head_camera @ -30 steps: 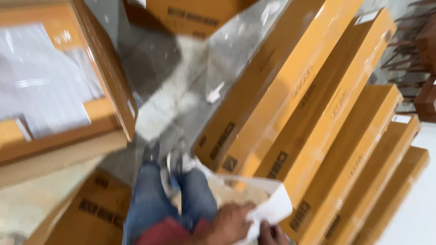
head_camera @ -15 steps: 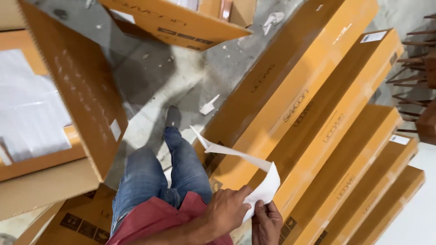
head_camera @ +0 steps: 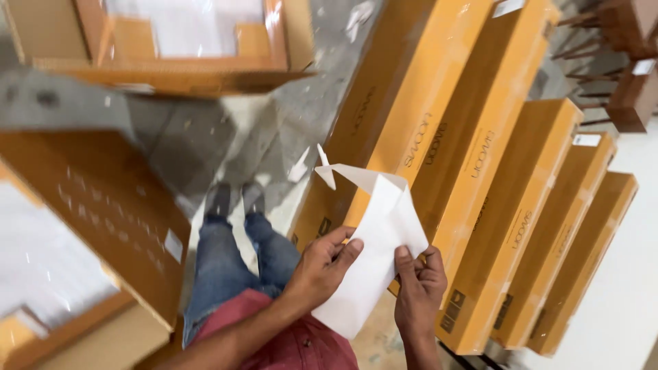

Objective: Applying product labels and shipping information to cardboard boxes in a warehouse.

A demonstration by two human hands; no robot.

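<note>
Both my hands hold a white folded sheet of paper [head_camera: 373,247] in front of me. My left hand [head_camera: 322,264] grips its left edge with the fingers curled over it. My right hand [head_camera: 419,284] pinches its lower right edge, thumb on top. The paper's top end is creased and sticks up toward the boxes. Below the paper I see my legs in blue jeans [head_camera: 236,264] and dark shoes on a grey concrete floor [head_camera: 205,137].
Several long orange cardboard boxes [head_camera: 493,178] stand leaning side by side at the right. An open orange carton [head_camera: 192,41] lies at the top left, another with its flap raised [head_camera: 96,219] at the left. Dark wooden furniture legs [head_camera: 617,68] show at the top right.
The view has swung and come closer. My hands have lifted the paper higher, and it is now folded more compactly between them.
</note>
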